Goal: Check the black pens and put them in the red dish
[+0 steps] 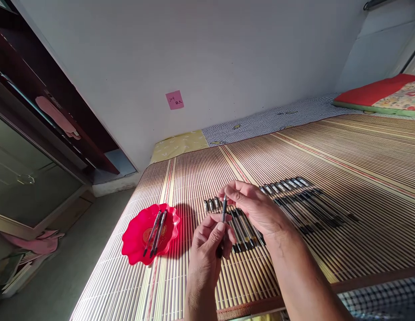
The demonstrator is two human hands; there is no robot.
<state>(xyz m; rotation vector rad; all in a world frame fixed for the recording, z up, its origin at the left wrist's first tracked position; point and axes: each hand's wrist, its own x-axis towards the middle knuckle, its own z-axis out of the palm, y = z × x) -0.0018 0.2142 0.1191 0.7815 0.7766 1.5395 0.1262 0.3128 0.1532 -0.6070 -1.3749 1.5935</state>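
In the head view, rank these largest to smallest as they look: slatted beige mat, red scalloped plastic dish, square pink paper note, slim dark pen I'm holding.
1. Slatted mat
2. Red dish
3. Pink note and dark pen, unranked: the pen looks longer but narrower, is partly covered, and nearer the camera.

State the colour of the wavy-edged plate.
The plate is bright red, seen best in the head view.

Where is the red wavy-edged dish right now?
In the head view, the red dish sits on the slatted mat, left of the left hand, with pens inside.
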